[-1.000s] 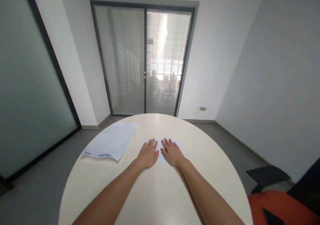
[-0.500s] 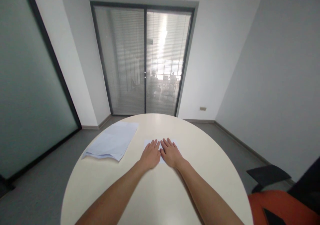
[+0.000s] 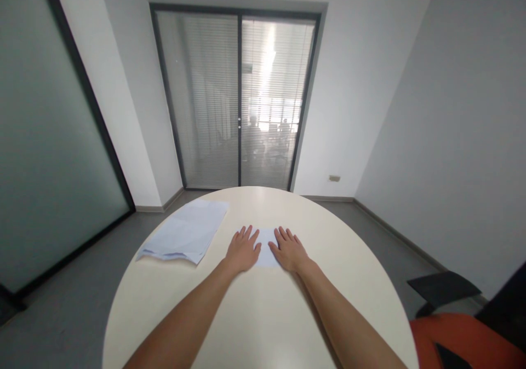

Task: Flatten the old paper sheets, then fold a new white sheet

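A small white sheet of paper (image 3: 267, 248) lies flat on the round cream table (image 3: 255, 314). My left hand (image 3: 243, 249) rests palm down over its left side, fingers stretched out and thumb apart. Over the right side lies my right hand (image 3: 289, 250), also flat with its fingers spread. The middle strip of the paper shows between the two thumbs; its left and right parts are covered by the hands.
A stack of larger white paper sheets (image 3: 187, 232) with curled front edges lies at the table's left. An orange chair with a black armrest (image 3: 444, 289) stands at the lower right. Beyond the table is a glass door with blinds (image 3: 267, 101).
My hands have slid apart, the left one leftward and the right one rightward. More of the small paper's middle now shows between them.
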{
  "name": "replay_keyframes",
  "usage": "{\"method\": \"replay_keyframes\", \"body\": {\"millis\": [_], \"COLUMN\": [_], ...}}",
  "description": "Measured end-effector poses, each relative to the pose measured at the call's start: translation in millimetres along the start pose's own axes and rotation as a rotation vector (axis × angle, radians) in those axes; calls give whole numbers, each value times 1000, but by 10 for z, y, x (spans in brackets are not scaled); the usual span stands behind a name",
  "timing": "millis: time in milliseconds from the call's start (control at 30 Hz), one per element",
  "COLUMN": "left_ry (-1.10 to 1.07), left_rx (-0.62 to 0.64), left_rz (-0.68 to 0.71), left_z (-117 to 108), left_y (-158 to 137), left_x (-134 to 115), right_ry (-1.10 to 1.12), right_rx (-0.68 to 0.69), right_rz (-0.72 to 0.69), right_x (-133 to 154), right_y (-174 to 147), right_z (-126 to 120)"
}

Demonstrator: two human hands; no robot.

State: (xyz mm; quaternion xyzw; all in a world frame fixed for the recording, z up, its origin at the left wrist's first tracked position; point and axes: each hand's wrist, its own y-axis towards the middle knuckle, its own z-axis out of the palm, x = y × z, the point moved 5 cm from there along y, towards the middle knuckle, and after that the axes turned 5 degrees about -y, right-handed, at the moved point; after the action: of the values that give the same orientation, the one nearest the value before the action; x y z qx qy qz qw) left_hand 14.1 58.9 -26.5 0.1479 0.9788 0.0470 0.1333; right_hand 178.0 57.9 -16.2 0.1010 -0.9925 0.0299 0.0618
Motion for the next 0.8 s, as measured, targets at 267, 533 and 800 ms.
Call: {"method": "replay_keyframes", "body": {"millis": [267,533,800], "left_ry": [15,27,30], "left_rx": [-24,-8,-230], "left_rz": [28,12,-52], "left_z": [-16,-58,-229], "left_y": [-15,-29,-23], "left_x": [35,113,180], "right_ry": [12,82,67], "right_rx": [-132,18,-34], "right_rz": [-269,-332,-221], "right_x": [169,210,310], "right_y": [-71,-49,-88], "right_z": [-86,2,12]}}
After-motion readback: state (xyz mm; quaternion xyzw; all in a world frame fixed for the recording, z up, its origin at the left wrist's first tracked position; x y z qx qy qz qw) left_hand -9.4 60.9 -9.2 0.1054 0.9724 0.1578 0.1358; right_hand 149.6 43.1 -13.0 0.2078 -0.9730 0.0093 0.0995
